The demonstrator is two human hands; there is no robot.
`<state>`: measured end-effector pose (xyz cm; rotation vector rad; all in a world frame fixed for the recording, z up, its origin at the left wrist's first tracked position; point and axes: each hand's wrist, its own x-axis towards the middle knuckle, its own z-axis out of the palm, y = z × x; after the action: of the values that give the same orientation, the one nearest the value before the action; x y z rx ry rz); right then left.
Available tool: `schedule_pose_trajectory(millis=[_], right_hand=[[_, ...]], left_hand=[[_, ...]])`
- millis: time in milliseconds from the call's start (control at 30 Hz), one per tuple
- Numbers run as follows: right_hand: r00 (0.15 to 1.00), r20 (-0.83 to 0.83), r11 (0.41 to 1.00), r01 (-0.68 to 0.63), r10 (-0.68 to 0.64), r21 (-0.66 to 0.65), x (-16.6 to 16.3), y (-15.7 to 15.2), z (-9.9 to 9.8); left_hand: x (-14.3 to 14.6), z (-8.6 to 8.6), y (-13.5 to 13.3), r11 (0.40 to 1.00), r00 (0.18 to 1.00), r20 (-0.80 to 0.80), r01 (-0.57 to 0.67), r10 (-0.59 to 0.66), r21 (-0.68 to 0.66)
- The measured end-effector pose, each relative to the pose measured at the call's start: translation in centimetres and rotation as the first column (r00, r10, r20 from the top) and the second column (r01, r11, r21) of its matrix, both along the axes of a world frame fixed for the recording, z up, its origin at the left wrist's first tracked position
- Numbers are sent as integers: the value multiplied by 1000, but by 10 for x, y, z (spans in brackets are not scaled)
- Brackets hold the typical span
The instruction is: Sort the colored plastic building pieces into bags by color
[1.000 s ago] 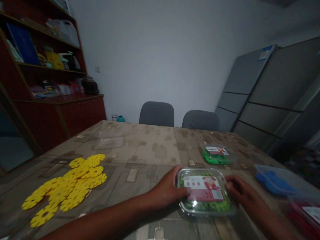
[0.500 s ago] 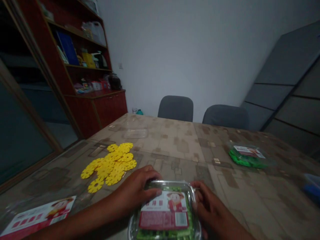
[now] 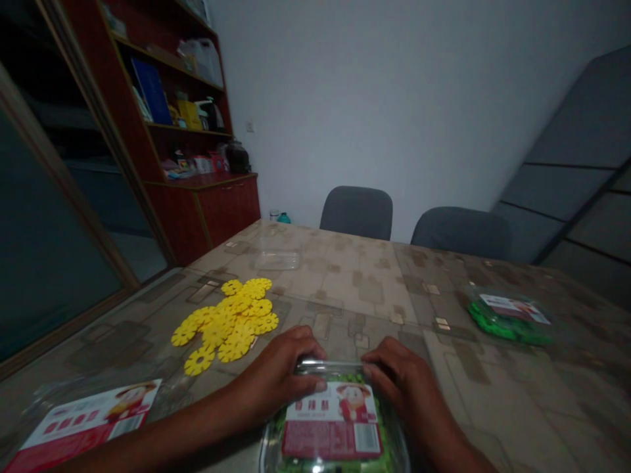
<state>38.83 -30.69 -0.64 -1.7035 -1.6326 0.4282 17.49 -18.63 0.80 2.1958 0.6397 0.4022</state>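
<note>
Both our left hand [image 3: 280, 380] and right hand [image 3: 401, 384] gripped the box [image 3: 331, 430], fingers curled over its far rim, at six o'clock on the table [image 3: 369, 289]; yellow discs [image 3: 231, 322] lay at ten o'clock.

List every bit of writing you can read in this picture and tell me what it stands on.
No text can be read as it stands.
Label on the clear box held by the left hand and right hand: red and white, cartoon figure, characters blurred.
Label on the flat pack at lower left: same design, print blurred.
Label on the far box of green pieces: too small.
Shelf items: nothing legible.
</note>
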Motion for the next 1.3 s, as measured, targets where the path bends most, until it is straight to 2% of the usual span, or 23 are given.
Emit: schedule_pose_trajectory(millis=[200,500,667,833,1000,1100,1200,1300], right_hand=[[992,125,995,-6,-6,102,-2,-6,-3],[987,156,982,-55,27,180,4,-9,-11],[989,116,992,-100,90,78,9,-5,-7],[985,145,996,-92,93,-12,8,0,5],[963,266,984,4,44,-176,-2,2,20],[956,293,967,65,10,-245,-7,6,24],[977,213,961,77,-20,-265,-10,9,26],[1000,-17,977,-4,1,-214,-9,11,28]], left_hand=[[1,-2,-1,998,998,55,35,-38,49],[2,-12,3,991,984,163,52,-72,126],[6,-10,4,986,995,79,47,-60,157],[4,-15,1,963,999,-5,44,-44,265],[5,-14,0,958,998,-8,61,-61,279],[9,-9,0,945,996,-76,68,-46,321],[9,-3,2,934,989,-151,54,0,352],[6,2,5,959,990,-139,27,13,281]])
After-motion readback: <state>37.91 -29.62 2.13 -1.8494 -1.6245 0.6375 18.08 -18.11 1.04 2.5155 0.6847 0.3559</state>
